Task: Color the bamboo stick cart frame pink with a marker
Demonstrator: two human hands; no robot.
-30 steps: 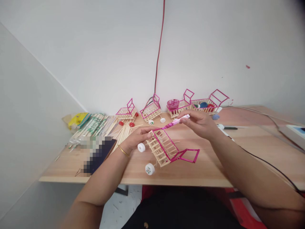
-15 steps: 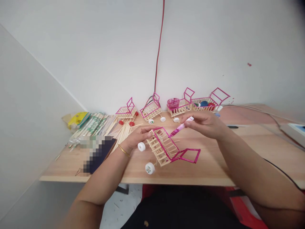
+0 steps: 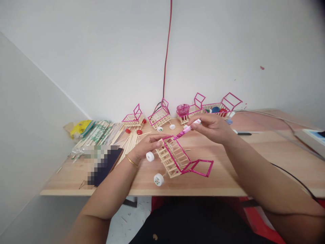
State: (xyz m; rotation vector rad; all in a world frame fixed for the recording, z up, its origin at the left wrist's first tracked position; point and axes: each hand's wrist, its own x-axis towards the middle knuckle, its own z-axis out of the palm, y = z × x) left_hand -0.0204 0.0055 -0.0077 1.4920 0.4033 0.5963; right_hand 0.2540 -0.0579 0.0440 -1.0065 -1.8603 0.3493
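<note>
My left hand (image 3: 149,146) grips the end of a small cart (image 3: 170,159) made of light wooden sticks, holding it tilted above the table. Magenta colour covers the cart's top rim and its handle frame, which points right. White bottle-cap wheels (image 3: 158,179) stick out at its left side. Between the fingers of my right hand (image 3: 209,127) is a white paint brush or marker (image 3: 187,129) with a magenta-stained end; which of the two I cannot tell. Its tip meets, or nearly meets, the far corner of the magenta rim.
Behind stand several similar carts (image 3: 158,117), one bearing a cup of magenta paint (image 3: 183,109). Loose sticks (image 3: 132,140), packaged sticks (image 3: 98,135) and a dark notebook-like object (image 3: 109,167) lie left. A black pen (image 3: 243,133) and cables lie right on the wooden table (image 3: 228,179).
My right hand has moved left with the white tool, its tip shifting along the rim to the far corner. My left hand and the cart have barely moved.
</note>
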